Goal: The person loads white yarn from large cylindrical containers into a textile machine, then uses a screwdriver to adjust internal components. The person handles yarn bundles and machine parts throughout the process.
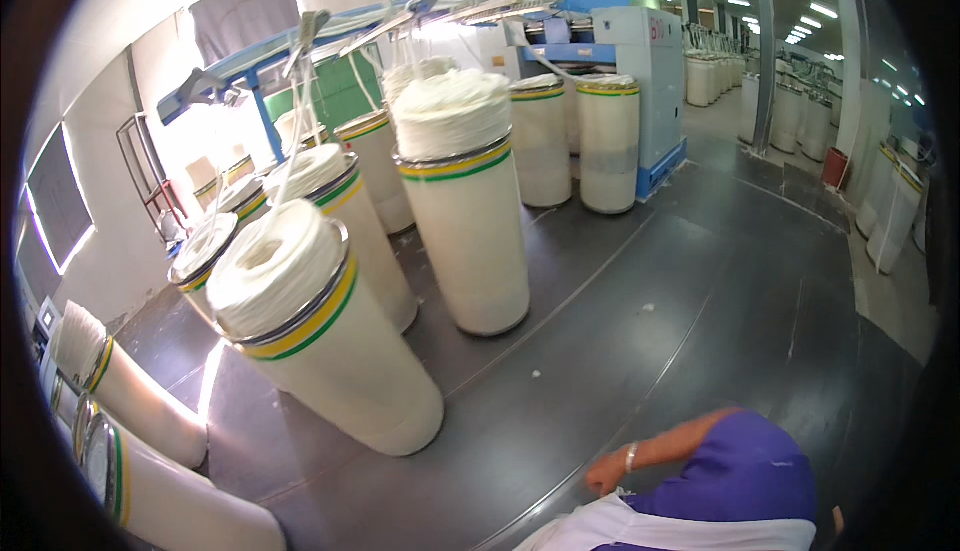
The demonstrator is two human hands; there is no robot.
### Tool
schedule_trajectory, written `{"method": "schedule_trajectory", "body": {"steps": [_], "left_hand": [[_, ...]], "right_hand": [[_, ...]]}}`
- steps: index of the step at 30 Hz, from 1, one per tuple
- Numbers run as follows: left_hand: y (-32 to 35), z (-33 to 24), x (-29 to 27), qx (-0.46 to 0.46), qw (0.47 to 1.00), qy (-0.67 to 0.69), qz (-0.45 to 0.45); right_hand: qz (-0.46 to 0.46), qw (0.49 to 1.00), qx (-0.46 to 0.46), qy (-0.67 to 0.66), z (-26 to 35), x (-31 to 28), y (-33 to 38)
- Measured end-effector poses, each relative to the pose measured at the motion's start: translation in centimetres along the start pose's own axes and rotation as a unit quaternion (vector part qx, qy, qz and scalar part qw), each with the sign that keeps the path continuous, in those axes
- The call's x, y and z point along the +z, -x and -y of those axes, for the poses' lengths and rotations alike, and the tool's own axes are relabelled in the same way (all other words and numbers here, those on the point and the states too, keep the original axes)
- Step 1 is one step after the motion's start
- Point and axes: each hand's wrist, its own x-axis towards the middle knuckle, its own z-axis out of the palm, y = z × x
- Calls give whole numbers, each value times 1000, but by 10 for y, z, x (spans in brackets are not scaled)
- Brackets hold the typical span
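Note:
My right hand (604,474) is low in the picture, right of centre, at the end of a forearm with a pale bracelet and a purple sleeve (745,471). Its fingers look curled together close to the white cloth (650,529) at my front. Whatever they may hold is too small or hidden to make out. No can is within its touch. My left hand is out of the picture. Nearest on the left, a tall white can (350,381) with a yellow and green band stands heaped with coiled white sliver (275,266). Another full can (465,241) stands behind it.
More cans (150,391) stand at the lower left. A blue creel rail (240,66) carries strands down into the cans. Farther back is a blue and pale grey machine (640,81) with cans (607,141) before it. Dark floor (640,341) stretches right, with small white tufts; a red bin (835,166) stands beyond.

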Motion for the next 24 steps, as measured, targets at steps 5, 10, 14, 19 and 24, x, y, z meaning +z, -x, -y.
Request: {"method": "schedule_trajectory", "body": {"steps": [5,10,14,19,24], "left_hand": [[-34,-123,105,-22,999,31,31],[-69,-209,207,-41,993,40,104],[-103,-267,298,-62,977,5,202],[-191,-376,415,-64,944,-58,318],[-304,-511,526,-30,906,-120,404]], "right_hand": [[-144,953,214,-159,-101,71,187],[-281,861,202,-372,-154,106,259],[-250,776,184,-549,-210,106,285],[-321,740,167,-566,-316,90,339],[-415,638,272,-588,-419,65,443]]}}
